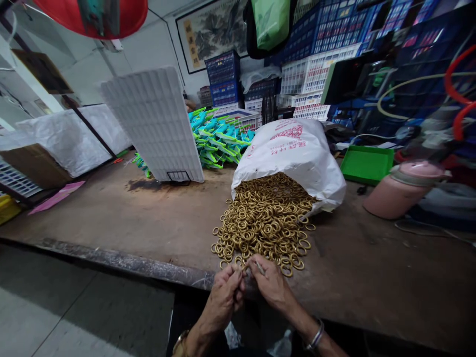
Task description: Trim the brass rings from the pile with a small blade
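My left hand (225, 291) and my right hand (270, 282) meet at the table's front edge, fingertips close together. Both are closed in a pinch. Whatever lies between the fingertips is too small to make out. A thin pale sliver shows at the right hand's fingers, its kind unclear. Just beyond them spreads a heap of brass-coloured rings (260, 225). The rings spill from the open mouth of a white woven sack (286, 153) with red print, which lies on its side.
On the brown table (167, 218) a white ribbed panel (156, 124) stands upright, with bright green and blue plastic pieces (219, 139) behind it. To the right are a green tray (366, 163) and a pink jug (403, 191). Stacked crates (223, 74) line the back. A red lamp shade (126, 17) hangs above.
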The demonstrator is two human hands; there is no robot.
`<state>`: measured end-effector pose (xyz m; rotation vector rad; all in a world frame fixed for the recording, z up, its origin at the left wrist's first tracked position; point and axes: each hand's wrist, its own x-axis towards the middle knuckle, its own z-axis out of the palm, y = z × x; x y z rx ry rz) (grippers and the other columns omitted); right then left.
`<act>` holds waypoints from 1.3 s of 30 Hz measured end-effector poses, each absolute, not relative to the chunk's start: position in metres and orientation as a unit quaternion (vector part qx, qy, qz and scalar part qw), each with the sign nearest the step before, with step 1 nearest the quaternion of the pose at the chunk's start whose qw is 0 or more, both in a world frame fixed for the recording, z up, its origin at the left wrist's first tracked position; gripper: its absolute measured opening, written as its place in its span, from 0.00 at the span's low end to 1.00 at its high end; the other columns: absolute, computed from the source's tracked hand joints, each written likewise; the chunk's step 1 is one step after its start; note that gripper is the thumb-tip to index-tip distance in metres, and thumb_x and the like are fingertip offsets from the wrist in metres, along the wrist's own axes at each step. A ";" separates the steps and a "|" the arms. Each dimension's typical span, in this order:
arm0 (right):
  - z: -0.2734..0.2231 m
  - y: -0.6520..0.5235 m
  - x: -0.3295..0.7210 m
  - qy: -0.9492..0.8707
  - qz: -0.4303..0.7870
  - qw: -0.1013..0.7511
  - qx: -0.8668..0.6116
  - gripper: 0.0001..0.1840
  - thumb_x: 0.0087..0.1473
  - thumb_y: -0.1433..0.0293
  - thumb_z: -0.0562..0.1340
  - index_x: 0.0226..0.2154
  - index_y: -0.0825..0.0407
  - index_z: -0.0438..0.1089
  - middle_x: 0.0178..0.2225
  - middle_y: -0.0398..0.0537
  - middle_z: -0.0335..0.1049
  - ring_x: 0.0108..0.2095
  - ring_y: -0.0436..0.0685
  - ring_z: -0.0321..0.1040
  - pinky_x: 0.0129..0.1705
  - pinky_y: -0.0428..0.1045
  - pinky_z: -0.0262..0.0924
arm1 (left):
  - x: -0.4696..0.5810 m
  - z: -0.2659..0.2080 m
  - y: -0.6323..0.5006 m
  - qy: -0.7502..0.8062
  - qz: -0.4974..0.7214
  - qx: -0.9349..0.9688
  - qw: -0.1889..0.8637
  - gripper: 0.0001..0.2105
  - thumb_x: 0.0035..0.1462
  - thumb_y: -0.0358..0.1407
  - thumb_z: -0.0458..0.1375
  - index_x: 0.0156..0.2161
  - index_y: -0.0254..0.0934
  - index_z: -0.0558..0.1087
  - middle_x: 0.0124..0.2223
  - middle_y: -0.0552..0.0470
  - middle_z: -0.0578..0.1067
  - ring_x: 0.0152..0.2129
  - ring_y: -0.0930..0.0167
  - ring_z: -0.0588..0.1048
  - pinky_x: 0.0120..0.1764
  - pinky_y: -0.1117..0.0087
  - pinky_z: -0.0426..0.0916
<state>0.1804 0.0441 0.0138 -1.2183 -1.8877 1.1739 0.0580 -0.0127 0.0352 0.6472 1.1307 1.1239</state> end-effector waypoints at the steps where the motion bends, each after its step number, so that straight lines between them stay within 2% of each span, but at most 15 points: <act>1: 0.013 0.042 0.180 -0.732 0.412 0.283 -0.463 0.12 0.50 0.67 0.48 0.22 0.51 0.61 0.20 0.41 0.61 0.22 0.49 0.57 0.26 0.43 0.49 | 0.057 0.036 -0.012 0.499 0.497 0.290 0.648 0.16 0.47 0.49 0.56 0.28 0.36 0.62 0.19 0.62 0.60 0.10 0.83 0.51 0.14 0.80 0.44; 3: 0.012 0.037 0.179 -0.771 0.359 0.248 -0.465 0.09 0.45 0.75 0.48 0.24 0.51 0.62 0.22 0.42 0.64 0.24 0.50 0.59 0.27 0.44 0.48 | 0.054 0.039 -0.011 0.506 0.499 0.295 0.639 0.17 0.46 0.49 0.56 0.28 0.36 0.61 0.18 0.62 0.59 0.10 0.83 0.51 0.13 0.80 0.44; 7: 0.009 0.030 0.174 -0.815 0.285 0.192 -0.467 0.16 0.37 0.80 0.48 0.30 0.50 0.63 0.27 0.43 0.69 0.28 0.51 0.63 0.29 0.44 0.45 | 0.050 0.044 -0.011 0.532 0.492 0.289 0.626 0.18 0.42 0.50 0.59 0.28 0.36 0.62 0.18 0.62 0.61 0.11 0.83 0.53 0.15 0.81 0.45; 10: 0.011 0.026 0.167 -0.822 0.255 0.150 -0.487 0.18 0.37 0.82 0.49 0.31 0.51 0.63 0.27 0.44 0.70 0.28 0.51 0.64 0.28 0.44 0.44 | 0.045 0.043 -0.011 0.554 0.491 0.314 0.595 0.19 0.41 0.51 0.58 0.26 0.36 0.62 0.16 0.61 0.60 0.10 0.83 0.53 0.14 0.80 0.46; 14: 0.016 0.025 0.159 -0.816 0.220 0.103 -0.524 0.18 0.39 0.83 0.50 0.32 0.52 0.63 0.28 0.46 0.70 0.28 0.51 0.65 0.27 0.45 0.42 | 0.037 0.038 -0.015 0.564 0.475 0.350 0.577 0.19 0.44 0.51 0.56 0.21 0.36 0.61 0.12 0.63 0.55 0.09 0.82 0.51 0.13 0.79 0.45; 19: 0.003 0.039 0.166 -0.774 0.183 0.075 -0.602 0.13 0.44 0.82 0.50 0.31 0.53 0.63 0.25 0.47 0.70 0.25 0.52 0.64 0.25 0.46 0.39 | 0.026 0.036 -0.031 0.491 0.465 0.297 0.674 0.15 0.47 0.47 0.57 0.30 0.35 0.65 0.18 0.61 0.61 0.10 0.83 0.51 0.13 0.80 0.44; 22: -0.005 0.047 0.173 -0.783 0.151 0.115 -0.593 0.13 0.42 0.82 0.50 0.30 0.53 0.62 0.25 0.46 0.68 0.26 0.51 0.63 0.26 0.46 0.41 | 0.018 0.031 -0.039 0.440 0.476 0.244 0.721 0.13 0.49 0.44 0.57 0.31 0.35 0.65 0.20 0.59 0.63 0.11 0.83 0.54 0.13 0.80 0.45; 26: -0.006 0.043 0.165 -0.810 0.158 0.157 -0.542 0.13 0.44 0.81 0.50 0.33 0.51 0.61 0.29 0.44 0.68 0.30 0.51 0.64 0.29 0.44 0.44 | 0.009 0.018 -0.037 0.422 0.514 0.184 0.723 0.13 0.50 0.43 0.56 0.27 0.33 0.63 0.26 0.52 0.68 0.14 0.81 0.61 0.14 0.80 0.49; 30: -0.002 0.035 0.151 -0.811 0.167 0.135 -0.545 0.11 0.47 0.76 0.52 0.36 0.49 0.61 0.35 0.44 0.68 0.34 0.52 0.65 0.31 0.44 0.46 | 0.002 0.010 -0.034 0.428 0.523 0.147 0.722 0.12 0.50 0.41 0.56 0.26 0.33 0.63 0.28 0.49 0.70 0.17 0.79 0.64 0.16 0.79 0.53; 35: 0.004 0.033 0.145 -0.800 0.162 0.093 -0.571 0.13 0.48 0.75 0.52 0.38 0.49 0.61 0.37 0.46 0.69 0.35 0.53 0.65 0.32 0.45 0.47 | -0.006 0.010 -0.034 0.392 0.519 0.087 0.754 0.09 0.50 0.38 0.56 0.33 0.34 0.66 0.25 0.53 0.69 0.16 0.79 0.64 0.16 0.80 0.52; 39: 0.000 0.030 0.145 -0.799 0.144 0.095 -0.577 0.18 0.48 0.77 0.51 0.42 0.50 0.61 0.40 0.47 0.68 0.37 0.54 0.65 0.34 0.46 0.48 | -0.008 0.007 -0.032 0.347 0.522 0.042 0.778 0.09 0.48 0.38 0.57 0.27 0.32 0.66 0.25 0.53 0.68 0.17 0.78 0.65 0.17 0.80 0.53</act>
